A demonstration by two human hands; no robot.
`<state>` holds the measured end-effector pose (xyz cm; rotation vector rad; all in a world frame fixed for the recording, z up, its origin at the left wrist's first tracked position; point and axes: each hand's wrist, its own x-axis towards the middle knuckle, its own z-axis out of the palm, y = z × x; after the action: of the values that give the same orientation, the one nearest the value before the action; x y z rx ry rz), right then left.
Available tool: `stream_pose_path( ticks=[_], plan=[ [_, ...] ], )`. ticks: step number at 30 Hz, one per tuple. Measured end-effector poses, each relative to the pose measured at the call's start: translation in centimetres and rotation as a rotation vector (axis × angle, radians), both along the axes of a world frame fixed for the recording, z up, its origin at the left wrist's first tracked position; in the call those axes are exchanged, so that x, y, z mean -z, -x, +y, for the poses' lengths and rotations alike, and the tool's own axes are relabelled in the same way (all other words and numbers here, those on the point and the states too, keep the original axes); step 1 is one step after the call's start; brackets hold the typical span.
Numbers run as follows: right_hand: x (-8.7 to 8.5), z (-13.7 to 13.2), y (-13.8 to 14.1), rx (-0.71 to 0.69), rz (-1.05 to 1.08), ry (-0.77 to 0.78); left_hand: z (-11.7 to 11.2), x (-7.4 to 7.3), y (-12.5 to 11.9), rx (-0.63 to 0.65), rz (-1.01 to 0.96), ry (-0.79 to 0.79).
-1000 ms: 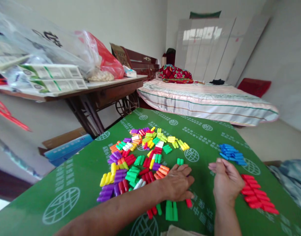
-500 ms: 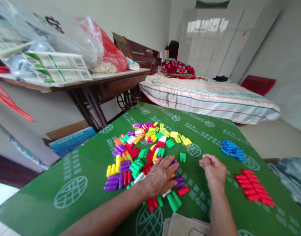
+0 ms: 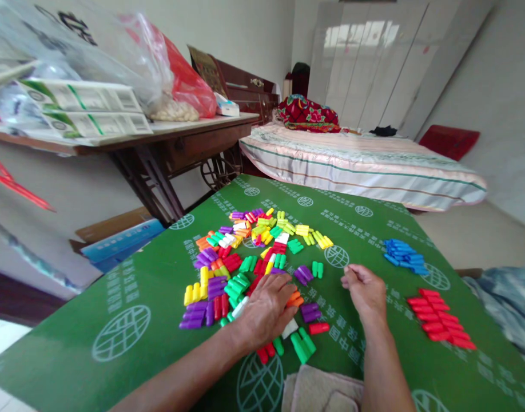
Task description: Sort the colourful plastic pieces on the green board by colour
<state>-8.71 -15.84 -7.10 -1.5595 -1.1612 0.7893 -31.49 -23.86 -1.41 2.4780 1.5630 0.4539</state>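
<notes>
My left hand (image 3: 269, 309) lies palm down over a loose spread of small coloured plastic tubes, its fingers stretched out across several of them. The tubes look like pen caps, many joined side by side in twos and threes. By its fingertips are orange tubes (image 3: 295, 298) and a purple group (image 3: 303, 274). My right hand (image 3: 364, 292) is curled closed above the green board, right of a green pair (image 3: 317, 269); whether its fingers hold anything is hidden. Further right are a blue heap (image 3: 404, 256) and rows of red tubes (image 3: 441, 318).
A folded beige cloth (image 3: 322, 389) lies at the near edge of the green board (image 3: 159, 292). Beyond stands a bed (image 3: 365, 166). At the left, a side table (image 3: 177, 129) carries boxes and plastic bags, including a red bag (image 3: 194, 80).
My left hand has drawn back slightly to the left, uncovering the purple group and orange tubes. My right hand has shifted a little to the left, still curled. The view has tilted slightly.
</notes>
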Motion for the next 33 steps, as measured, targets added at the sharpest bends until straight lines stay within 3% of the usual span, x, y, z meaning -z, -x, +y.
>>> stream_pose_path(
  ticks=[5,11,14,18,21,28,33],
  plan=[
    [-0.6,-0.1,0.5,0.049,0.070,-0.099,-0.1,-1.6,-3.0,0.105,0.187,0.109],
    [-2.5,-0.5,0.3,0.214,0.332,-0.287,1.2,-1.7,-5.1,0.145,0.392,0.143],
    [-3.7,-1.0,-0.7,0.254,0.568,-0.366,1.5,-1.9,-5.1,0.142,0.381,0.149],
    [-4.8,-1.9,-3.0,0.096,0.878,-0.476,2.3,-2.1,-5.8,0.127,0.286,0.158],
    [-5.1,-2.5,-4.5,0.021,1.019,-0.568,3.4,-1.7,-7.8,0.187,0.222,0.151],
    [-4.7,-3.0,-6.0,0.082,1.098,-0.584,4.7,0.3,-14.2,0.388,0.164,0.122],
    [-4.7,-3.0,-6.1,0.099,1.101,-0.579,4.0,0.4,-15.1,0.402,0.132,0.095]
  ],
)
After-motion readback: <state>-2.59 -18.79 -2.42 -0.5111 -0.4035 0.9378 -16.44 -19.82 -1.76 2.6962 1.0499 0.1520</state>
